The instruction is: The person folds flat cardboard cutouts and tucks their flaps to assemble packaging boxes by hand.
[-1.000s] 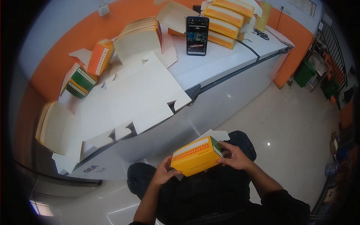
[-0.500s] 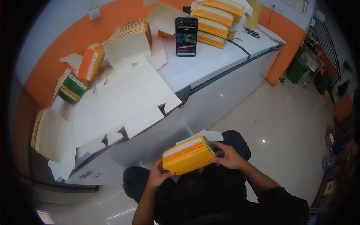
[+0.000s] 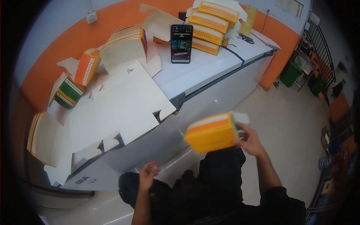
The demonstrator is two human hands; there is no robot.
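A yellow cardboard box point(image 3: 212, 137) with an orange and white pattern is held up over my lap, slightly blurred. My right hand point(image 3: 249, 141) grips its right end, where a white flap stands out. Apart from the box, my left hand point(image 3: 149, 174) hovers over my left knee, fingers loosely bent and apart, with nothing in it. On the white freezer-like worktop, flat white cardboard sheets point(image 3: 120, 101) with cut slots lie nearest to my left hand.
Several yellow boxes point(image 3: 210, 34) are stacked at the back, near scissors point(image 3: 245, 38). A phone point(image 3: 180, 44) stands upright on the worktop point(image 3: 213, 67). Folded cardboard point(image 3: 123, 50), an orange box point(image 3: 87, 67) and a green box point(image 3: 69, 93) sit along the wall.
My left hand has let go of the yellow box and dropped back a little to the left. My right hand has lifted the box up and to the right.
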